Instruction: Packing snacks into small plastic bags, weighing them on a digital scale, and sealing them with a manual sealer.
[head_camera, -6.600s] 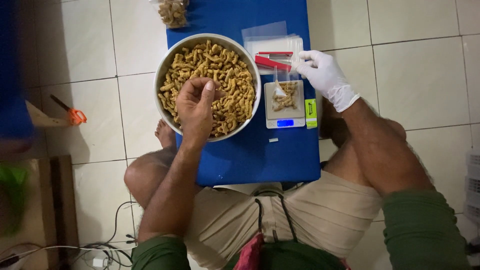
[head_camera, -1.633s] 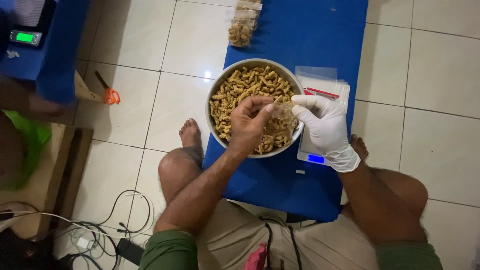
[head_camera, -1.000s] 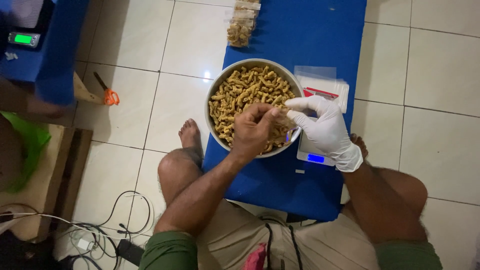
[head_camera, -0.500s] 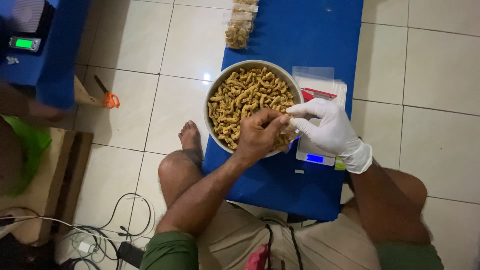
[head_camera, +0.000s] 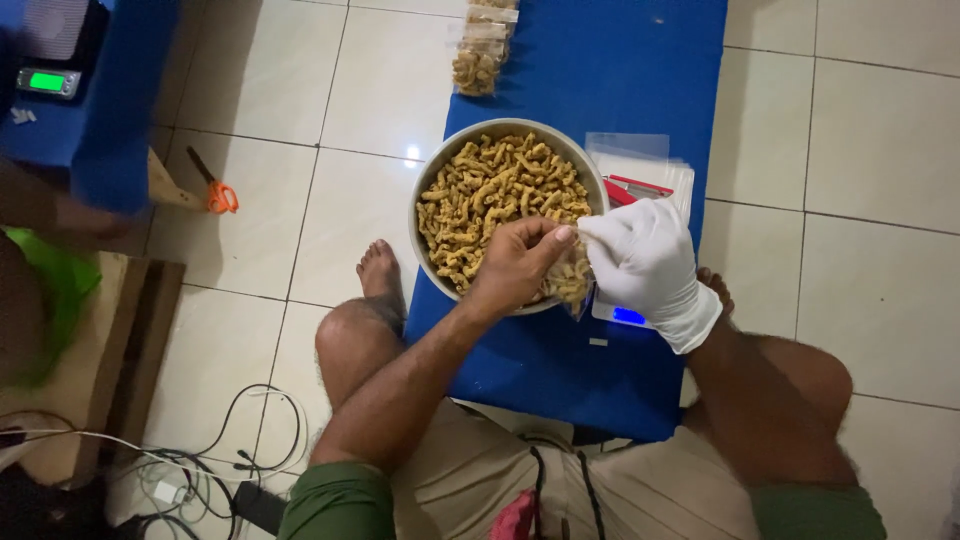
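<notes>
Nearest, bottom of the frame: the seated person's lap in beige shorts, knees splayed, a bare foot (head_camera: 381, 272) on the tiled floor.

Left hand (head_camera: 515, 262), bare, centre of the frame: fingers bunched together on a pinch of snack pieces at the lower right rim of the bowl, right at the mouth of the bag.

Right hand (head_camera: 645, 262), in a white glove, just beside the left: grip clamped on the top of a small clear bag (head_camera: 570, 283), already partly filled.

Bag: hangs mouth up, long axis roughly vertical in the frame, its bottom over the bowl's rim and the edge of the scale (head_camera: 625, 314), which is mostly hidden.

Handling note, as judgement: hold the mouth open and level, feed small pinches straight down, keep the bag over the bowl so that strays fall back in.

Metal bowl (head_camera: 508, 209), round, heaped with yellow-brown curled snack pieces, on the blue tabletop (head_camera: 620, 70).

Beyond the gloved hand: a stack of empty clear bags (head_camera: 640, 160).

Farthest, top centre: filled bags (head_camera: 480, 55).

Left of the frame: orange-handled scissors (head_camera: 214, 186) on the floor; a second scale (head_camera: 48, 82), upper left.
</notes>
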